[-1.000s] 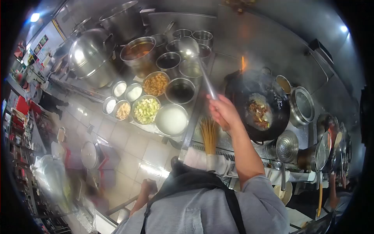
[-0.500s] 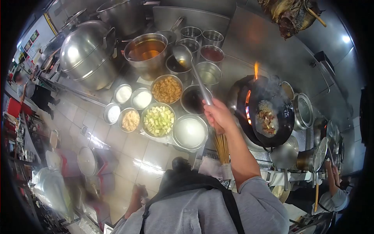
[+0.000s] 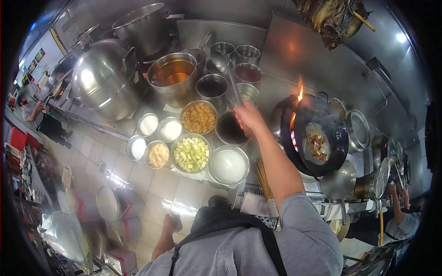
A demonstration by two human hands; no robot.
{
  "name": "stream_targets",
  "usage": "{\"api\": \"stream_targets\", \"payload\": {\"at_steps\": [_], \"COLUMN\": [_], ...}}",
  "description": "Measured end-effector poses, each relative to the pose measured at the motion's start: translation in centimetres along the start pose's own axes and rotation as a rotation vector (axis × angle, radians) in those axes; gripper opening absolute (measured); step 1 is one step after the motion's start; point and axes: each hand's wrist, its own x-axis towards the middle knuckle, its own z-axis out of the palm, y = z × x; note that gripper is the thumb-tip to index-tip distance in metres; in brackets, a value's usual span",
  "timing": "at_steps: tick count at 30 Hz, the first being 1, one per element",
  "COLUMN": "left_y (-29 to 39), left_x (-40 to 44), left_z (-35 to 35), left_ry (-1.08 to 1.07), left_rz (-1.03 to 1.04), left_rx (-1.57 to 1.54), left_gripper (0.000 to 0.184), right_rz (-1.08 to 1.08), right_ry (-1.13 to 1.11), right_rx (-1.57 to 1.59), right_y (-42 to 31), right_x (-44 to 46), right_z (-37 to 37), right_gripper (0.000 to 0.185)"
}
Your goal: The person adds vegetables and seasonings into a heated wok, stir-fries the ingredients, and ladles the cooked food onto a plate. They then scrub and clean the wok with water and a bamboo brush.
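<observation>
My right hand (image 3: 248,117) is wrapped round the handle of a long metal ladle (image 3: 235,89). The ladle's bowl hangs over the rear metal containers, near the dark-filled one (image 3: 212,86). Under my right hand stands a pot of dark liquid (image 3: 230,129). My left hand (image 3: 172,223) is low beside my body, with its fingers curled; what it may hold is hidden. To the right, a black wok (image 3: 338,152) holds browned pieces of food (image 3: 316,146) in bubbling liquid, with flames (image 3: 300,89) at its left rim.
Bowls of diced green vegetable (image 3: 191,154), brown cubes (image 3: 198,117) and white powder (image 3: 171,129) stand at the left, near a pot of amber liquid (image 3: 172,73). A cooked fish (image 3: 334,30) hangs at upper right. Other people (image 3: 34,112) stand at both far sides.
My right hand has moved up and slightly left with the ladle. The ladle's bowl has shifted from above the dark-filled container toward the container behind it. The view has tilted slightly.
</observation>
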Motion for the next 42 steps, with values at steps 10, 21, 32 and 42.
{"api": "stream_targets", "payload": {"at_steps": [10, 21, 32, 42], "left_y": [-9.1, -8.3, 0.5, 0.7], "left_x": [-1.6, -4.3, -9.6, -5.6], "left_z": [-0.6, 0.4, 3.9, 9.3], "left_ry": [-0.014, 0.036, 0.094, -0.277], "left_rz": [0.037, -0.1, 0.119, 0.847], "left_rx": [0.385, 0.333, 0.63, 1.274], "left_gripper": [0.055, 0.067, 0.037, 0.027], "right_rz": [0.18, 0.186, 0.116, 0.172], "right_ry": [-0.202, -0.234, -0.507, 0.349], "right_rx": [0.71, 0.77, 1.275, 0.216], "right_y": [0.8, 1.6, 4.4, 10.2], "right_x": [2.9, 3.1, -9.3, -35.8], "right_z": [-0.6, -2.2, -12.4, -27.3], "right_gripper": [0.018, 0.014, 0.022, 0.037]}}
